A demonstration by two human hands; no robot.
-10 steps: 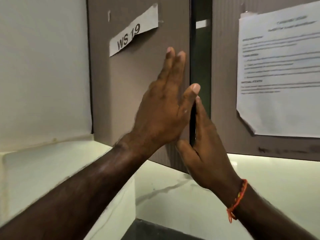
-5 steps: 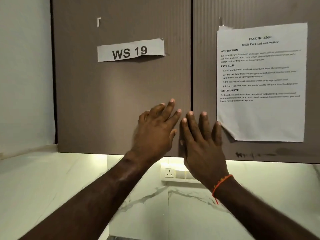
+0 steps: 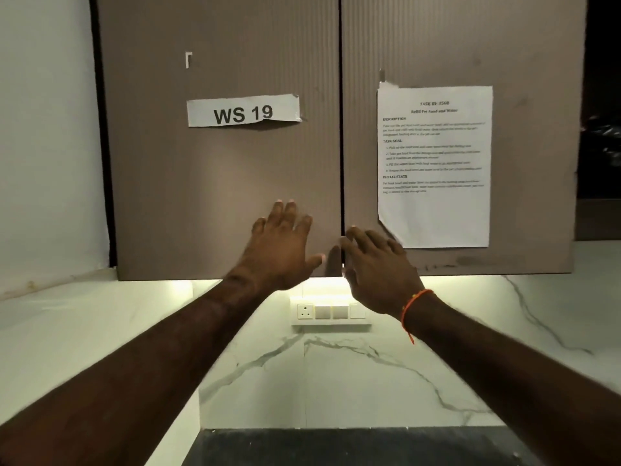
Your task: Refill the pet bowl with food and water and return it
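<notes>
Both hands are reaching up toward the lower part of a wall cabinet. Left hand (image 3: 282,243) is lying with fingers straight and spread over the left door (image 3: 218,183), thumb pointing out to the right near the door's inner edge; whether the palm is actually touching the panel cannot be told. Right hand (image 3: 378,267) is hovering at the seam between the doors, fingers loosely spread and slightly bent, fingertips sitting at the bottom inner corner of the right door (image 3: 524,62). Neither hand is holding or pinching anything.

Both doors are sitting flush and closed, ribbed brown panels with a thin dark gap between them. A torn paper label (image 3: 242,111) reading "WS 19" is hanging on the left door, above the left hand. A printed task sheet (image 3: 434,166) is hanging on the right door, its lower left corner just beside the right hand's fingers.

An orange thread bracelet (image 3: 411,306) is circling the right wrist. Below the cabinet, light is glowing onto a white marble backsplash (image 3: 470,348), and a socket and switch plate (image 3: 331,311) is sitting between the two forearms. A dark countertop (image 3: 336,449) is showing at the bottom edge.

Pet bowl, food and water are not showing anywhere in view.
</notes>
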